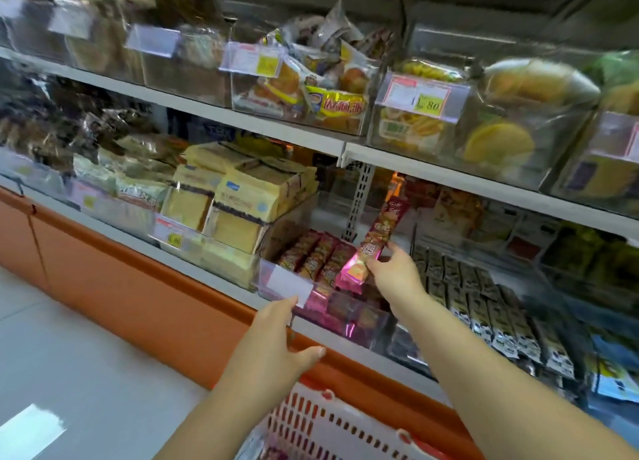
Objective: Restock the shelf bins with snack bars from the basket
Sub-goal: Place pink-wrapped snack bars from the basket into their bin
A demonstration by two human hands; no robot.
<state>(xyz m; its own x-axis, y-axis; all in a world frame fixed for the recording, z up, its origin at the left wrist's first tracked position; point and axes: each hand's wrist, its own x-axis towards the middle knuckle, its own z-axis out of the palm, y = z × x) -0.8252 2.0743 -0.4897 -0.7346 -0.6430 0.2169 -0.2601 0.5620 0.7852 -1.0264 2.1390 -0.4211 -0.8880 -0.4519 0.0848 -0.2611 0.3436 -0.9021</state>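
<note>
Right hand [394, 273] pinches one pink-red snack bar [375, 241] near its lower end. The bar is tilted, top leaning toward the back, over the right side of the clear bin [262, 279] at the front edge of the lower shelf [332, 335]. Probably angled that way to slot in beside the rows of matching bars [318, 255] already in the bin. Left hand [273, 338] is open, straight fingers reaching the bin's front wall under the blank label, thumb spread; likely steadying the bin so it doesn't slide. Hands apart. Basket [311, 414], white with red trim, sits below at the bottom edge, contents mostly hidden. Yellow cake packs [235, 200] left of the bin, dark-wrapped bars [484, 304] right. Placing step, bar not yet released.
</note>
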